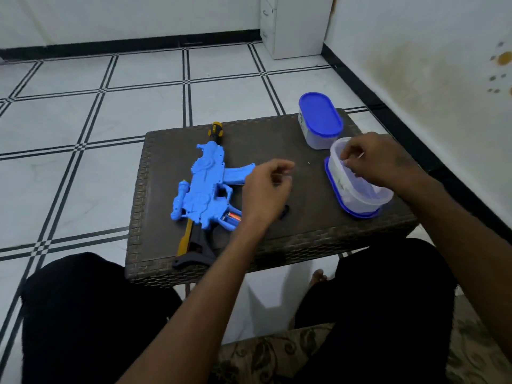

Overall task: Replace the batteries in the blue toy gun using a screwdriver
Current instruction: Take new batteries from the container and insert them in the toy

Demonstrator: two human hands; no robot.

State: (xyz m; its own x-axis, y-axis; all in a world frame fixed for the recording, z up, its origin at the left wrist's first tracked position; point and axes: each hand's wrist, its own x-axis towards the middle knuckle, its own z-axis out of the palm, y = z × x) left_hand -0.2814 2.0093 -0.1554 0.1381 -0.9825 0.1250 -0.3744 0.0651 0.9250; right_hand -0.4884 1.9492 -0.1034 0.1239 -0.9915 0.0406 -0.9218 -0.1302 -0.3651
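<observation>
White floor tiles (69,117) crossed by dark double lines surround a low, dark woven table (277,239), with a stained white wall (415,79) rising beyond the right hand. The person sits at the near edge of the table, dark-clothed knees on either side of it.

The blue toy gun (206,187) lies flat on the table just to the outer side of the left hand (266,189), its yellow-and-black muzzle pointing away from the person and its black-and-yellow stock reaching the near table edge. Close beside the left wrist, an opening in the gun's grip shows something orange and metallic, seemingly a battery (233,217).

The left hand hovers over the table with its fingers loosely curled; a thin item seems to sit between the fingertips, but whether it is actually pinched cannot be told. A small dark object (284,210) lies on the table partly hidden under this hand.

The right hand (379,162) reaches over the rim of an open clear container (360,189), fingers curled and pinching a small thin pale thing at their tips; what it is stays too small to tell. The container sits on its blue lid (343,206). Just beyond the right hand stands a second container (318,134), closed with a blue lid.
</observation>
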